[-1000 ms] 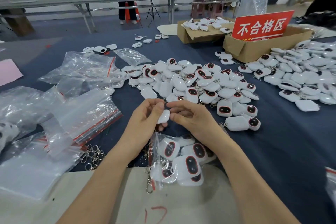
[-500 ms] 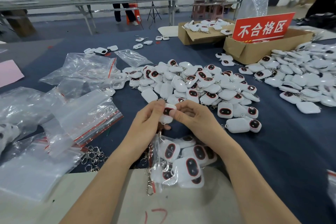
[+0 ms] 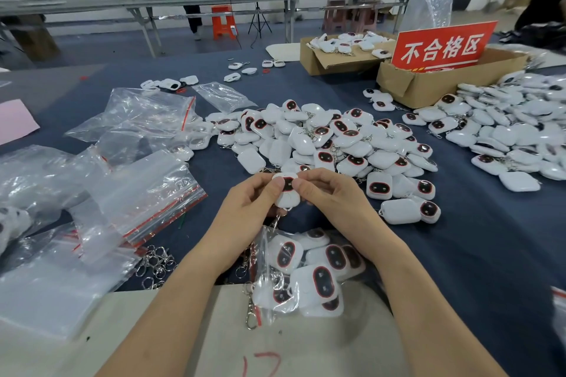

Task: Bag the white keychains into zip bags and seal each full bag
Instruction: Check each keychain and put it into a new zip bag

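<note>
White keychain [image 3: 286, 196] clamped between thumbs and fingers of left hand [image 3: 245, 211] and right hand [image 3: 333, 202]; lower clasp-first into zip bag [image 3: 262, 243] by the desk's [image 3: 465, 260] near edge, avoiding snags.

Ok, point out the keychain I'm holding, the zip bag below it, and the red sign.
keychain [image 3: 288, 198], head view, white face under its dark oval.
zip bag [image 3: 264, 242], head view, clear upper-left wall.
red sign [image 3: 442, 46], head view, middle of lettering.

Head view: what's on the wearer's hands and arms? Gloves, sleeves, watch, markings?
Nothing worn that shows. The left hand and right hand are bare: no gloves, no rings. The left forearm and right forearm are bare from wrist to the frame's bottom edge, with no sleeve, watch, band, cable or marking.
</note>
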